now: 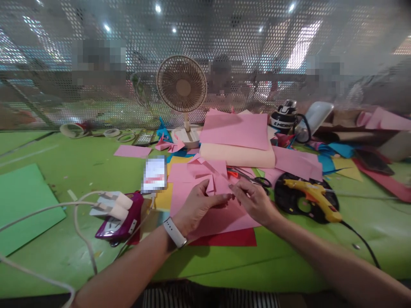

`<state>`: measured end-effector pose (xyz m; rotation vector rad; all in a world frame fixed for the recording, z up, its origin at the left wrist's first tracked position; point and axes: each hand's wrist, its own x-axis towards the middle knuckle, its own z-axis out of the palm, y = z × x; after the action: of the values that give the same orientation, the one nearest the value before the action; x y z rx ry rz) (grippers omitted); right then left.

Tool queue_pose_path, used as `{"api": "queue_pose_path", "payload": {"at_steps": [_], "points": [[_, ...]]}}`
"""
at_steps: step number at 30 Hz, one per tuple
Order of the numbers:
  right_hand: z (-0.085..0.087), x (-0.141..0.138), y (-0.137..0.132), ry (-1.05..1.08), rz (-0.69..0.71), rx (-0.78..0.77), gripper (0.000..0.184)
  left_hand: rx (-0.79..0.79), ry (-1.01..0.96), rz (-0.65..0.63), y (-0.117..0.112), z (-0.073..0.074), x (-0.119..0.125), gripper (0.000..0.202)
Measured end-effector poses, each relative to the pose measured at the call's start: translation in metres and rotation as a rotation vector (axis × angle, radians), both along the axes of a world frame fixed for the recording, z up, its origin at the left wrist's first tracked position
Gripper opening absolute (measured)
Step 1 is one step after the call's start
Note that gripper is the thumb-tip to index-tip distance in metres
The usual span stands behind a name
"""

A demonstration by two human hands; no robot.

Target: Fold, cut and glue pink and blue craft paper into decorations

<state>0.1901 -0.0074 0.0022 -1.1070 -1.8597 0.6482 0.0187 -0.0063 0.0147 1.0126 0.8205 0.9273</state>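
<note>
A perforated screen [144,25] stands behind the green desk [105,261]. A fan [182,87] rises beside pink sheets [236,130]; a yellow glue gun [313,194] lies rightward. The left hand [192,209] has its grip partly closed, the right hand [255,201] nearly pinched, near folded pink paper [211,185]; I cannot tell what either holds.

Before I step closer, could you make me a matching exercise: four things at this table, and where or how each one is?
Things
1. Yellow glue gun
2. Fan
3. Purple box
4. Folded pink paper

Places and states
A. By the fingers of the left hand
B. Lying on a round black disc
C. White plugs on top
D. Standing upright on its base

Pairs: 1-B, 2-D, 3-C, 4-A
</note>
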Motion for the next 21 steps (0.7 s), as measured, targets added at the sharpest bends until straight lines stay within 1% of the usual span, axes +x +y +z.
{"api": "queue_pose_path", "payload": {"at_steps": [5,7,11,13,18,21], "points": [[0.0055,-0.0012,-0.0012,0.037,0.043,-0.033,0.031,-0.018,-0.002,-0.045,-0.0011,0.0025,-0.0004,0.033],[0.0060,-0.0020,-0.0019,0.010,0.044,-0.031,0.031,-0.032,0.003,-0.053,-0.0012,0.0021,-0.0003,0.032],[0.0052,-0.0032,-0.0033,-0.070,0.033,0.026,0.030,-0.043,-0.031,0.000,-0.0011,-0.0015,-0.0001,0.037],[0.0043,-0.0033,-0.0035,-0.083,0.034,0.053,0.029,-0.045,-0.050,0.007,-0.0009,-0.0024,-0.0002,0.038],[0.0021,-0.0030,-0.0021,-0.073,0.038,0.059,0.029,-0.042,-0.040,-0.083,-0.0002,-0.0006,-0.0005,0.031],[0.0018,-0.0024,-0.0009,-0.049,0.060,0.050,0.030,-0.020,-0.033,-0.116,-0.0002,-0.0009,-0.0005,0.029]]}}
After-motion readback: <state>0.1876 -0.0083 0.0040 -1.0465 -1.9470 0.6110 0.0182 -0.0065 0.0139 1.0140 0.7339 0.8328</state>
